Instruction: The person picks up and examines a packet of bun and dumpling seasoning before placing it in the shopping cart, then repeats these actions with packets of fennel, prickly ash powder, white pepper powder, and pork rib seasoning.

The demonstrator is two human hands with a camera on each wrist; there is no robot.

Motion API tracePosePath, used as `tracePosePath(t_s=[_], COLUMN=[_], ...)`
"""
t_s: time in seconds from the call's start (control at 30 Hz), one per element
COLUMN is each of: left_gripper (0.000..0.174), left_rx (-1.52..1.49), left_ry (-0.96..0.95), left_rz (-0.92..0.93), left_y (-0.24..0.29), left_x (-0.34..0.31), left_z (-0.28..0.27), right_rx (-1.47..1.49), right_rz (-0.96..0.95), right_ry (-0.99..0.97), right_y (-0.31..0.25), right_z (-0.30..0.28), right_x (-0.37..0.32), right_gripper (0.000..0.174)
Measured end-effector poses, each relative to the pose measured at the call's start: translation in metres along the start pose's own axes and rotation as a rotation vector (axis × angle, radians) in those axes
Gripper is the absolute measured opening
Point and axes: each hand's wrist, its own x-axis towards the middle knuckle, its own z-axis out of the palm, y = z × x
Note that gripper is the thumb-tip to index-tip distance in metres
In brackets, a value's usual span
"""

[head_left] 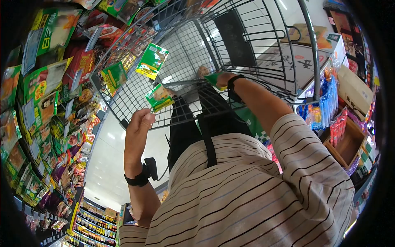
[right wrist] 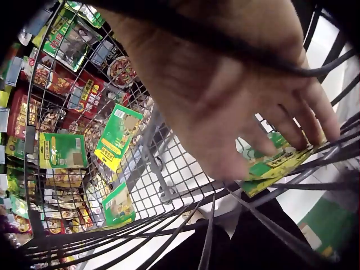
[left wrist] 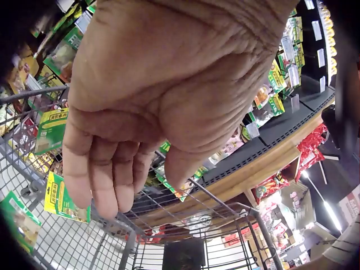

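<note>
My right hand (head_left: 226,78) reaches over the wire shopping cart (right wrist: 185,185) and holds a flat green-and-yellow packet (right wrist: 275,163), its fingers overlapping the upper side. Most of that packet is hidden by the hand in the head view. My left hand (head_left: 139,123) is by the cart's near left corner with loosely bent fingers and nothing in it. Close to it, a green-and-yellow packet (head_left: 159,97) lies in the cart. Farther in lies a larger green packet (head_left: 152,61) with a yellow end. Another green packet (head_left: 114,77) is at the cart's left side.
Shelves of hanging food bags (head_left: 49,82) line the left, close to the cart. At right stand a white box (head_left: 288,68), a wooden crate (head_left: 347,140) and blue packaged goods (head_left: 325,103). The cart's black flap (head_left: 234,37) is at its far end.
</note>
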Motion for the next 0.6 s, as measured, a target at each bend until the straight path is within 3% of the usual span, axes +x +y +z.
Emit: tracePosePath(t_s=[0.07, 0.27, 0.37, 0.6], left_gripper=[0.035, 0.037, 0.037, 0.037], left_rx=[-0.006, -0.006, 0.014, 0.02], left_ry=[-0.001, 0.0, 0.003, 0.013], left_rz=[0.001, 0.018, 0.023, 0.0], left_y=[-0.003, -0.003, -0.005, -0.012], left_x=[-0.001, -0.006, -0.009, -0.015], left_z=[-0.001, -0.005, -0.006, -0.008], right_rx=[0.003, 0.054, -0.048, -0.1], right_rz=[-0.069, -0.121, -0.007, -0.004], right_ry=[0.147, 0.116, 0.141, -0.099], right_y=[0.008, 0.016, -0.012, -0.019], right_z=[0.006, 0.012, -0.007, -0.013], right_x=[0.001, 0.005, -0.041, -0.024], right_gripper=[0.043, 0.055, 0.057, 0.052])
